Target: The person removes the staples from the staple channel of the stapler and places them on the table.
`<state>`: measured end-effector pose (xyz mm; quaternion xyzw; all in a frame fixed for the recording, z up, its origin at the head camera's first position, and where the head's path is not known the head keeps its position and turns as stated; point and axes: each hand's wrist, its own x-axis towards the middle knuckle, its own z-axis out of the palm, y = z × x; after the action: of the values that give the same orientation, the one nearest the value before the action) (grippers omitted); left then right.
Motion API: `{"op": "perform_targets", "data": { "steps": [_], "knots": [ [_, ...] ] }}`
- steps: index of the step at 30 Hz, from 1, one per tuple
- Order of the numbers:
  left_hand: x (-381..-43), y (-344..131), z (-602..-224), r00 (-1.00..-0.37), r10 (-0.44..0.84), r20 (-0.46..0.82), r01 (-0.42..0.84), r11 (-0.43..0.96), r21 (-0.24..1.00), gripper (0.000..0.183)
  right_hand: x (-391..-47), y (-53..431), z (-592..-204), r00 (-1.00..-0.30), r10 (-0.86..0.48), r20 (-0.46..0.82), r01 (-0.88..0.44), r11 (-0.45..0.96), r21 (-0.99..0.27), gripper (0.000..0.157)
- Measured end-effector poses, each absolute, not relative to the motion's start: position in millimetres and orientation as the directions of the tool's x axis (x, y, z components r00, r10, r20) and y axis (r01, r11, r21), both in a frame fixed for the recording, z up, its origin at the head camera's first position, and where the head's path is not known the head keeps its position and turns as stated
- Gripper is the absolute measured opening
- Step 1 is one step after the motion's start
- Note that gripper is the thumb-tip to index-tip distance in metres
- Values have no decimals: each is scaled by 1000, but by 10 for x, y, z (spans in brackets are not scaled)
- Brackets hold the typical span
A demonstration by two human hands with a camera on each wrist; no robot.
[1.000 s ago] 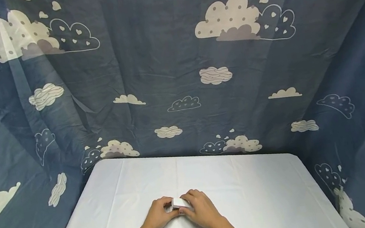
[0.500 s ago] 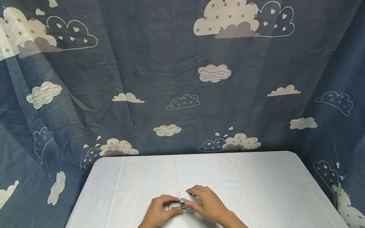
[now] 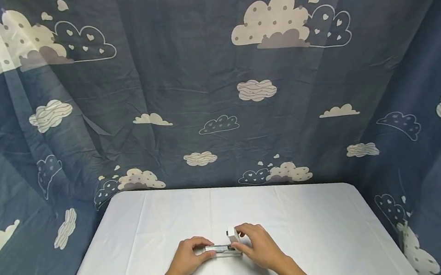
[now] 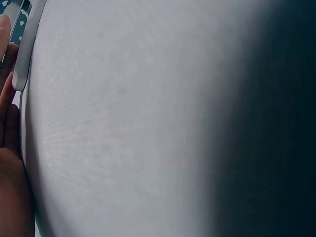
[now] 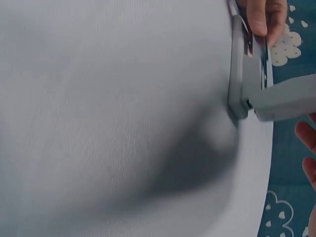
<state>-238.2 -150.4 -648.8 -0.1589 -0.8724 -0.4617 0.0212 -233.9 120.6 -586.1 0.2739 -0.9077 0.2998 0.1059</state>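
Note:
A white and grey stapler (image 3: 218,248) lies on the table with its top arm swung up, baring the metal channel; the raised arm (image 3: 232,234) also shows in the right wrist view as a grey arm (image 5: 286,98) tilted away from the base (image 5: 237,74). My left hand (image 3: 189,257) holds the stapler's left end between thumb and fingers. Around the lifted arm at the hinge end, my right hand (image 3: 261,246) has its thumb and index finger. In the left wrist view only the edge of my left hand (image 4: 10,168) shows, with part of the stapler (image 4: 24,54).
The stapler rests on a white-covered table (image 3: 164,219). A dark blue curtain (image 3: 179,78) printed with clouds hangs behind it and on both sides. My right hand casts a shadow across the cover in the right wrist view.
The stapler's top arm has swung up and to the right, with my right hand following it. The channel has come into sight. My left hand has stayed at the stapler's left end.

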Motion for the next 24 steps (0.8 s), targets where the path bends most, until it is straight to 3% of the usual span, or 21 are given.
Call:
{"op": "perform_targets", "data": {
  "steps": [13, 24],
  "knots": [
    [-2386, -1507, -6473, -956, 252, 152, 267, 526, 807, 23, -2343, 1506, -5881, -855, -400, 331, -519, 681, -517, 25],
    [-2352, -1535, -6428, -958, 263, 111, 244, 550, 799, 26, -2311, 1686, -5979, -904, -337, 265, -421, 585, -693, 26]
  ]
}}
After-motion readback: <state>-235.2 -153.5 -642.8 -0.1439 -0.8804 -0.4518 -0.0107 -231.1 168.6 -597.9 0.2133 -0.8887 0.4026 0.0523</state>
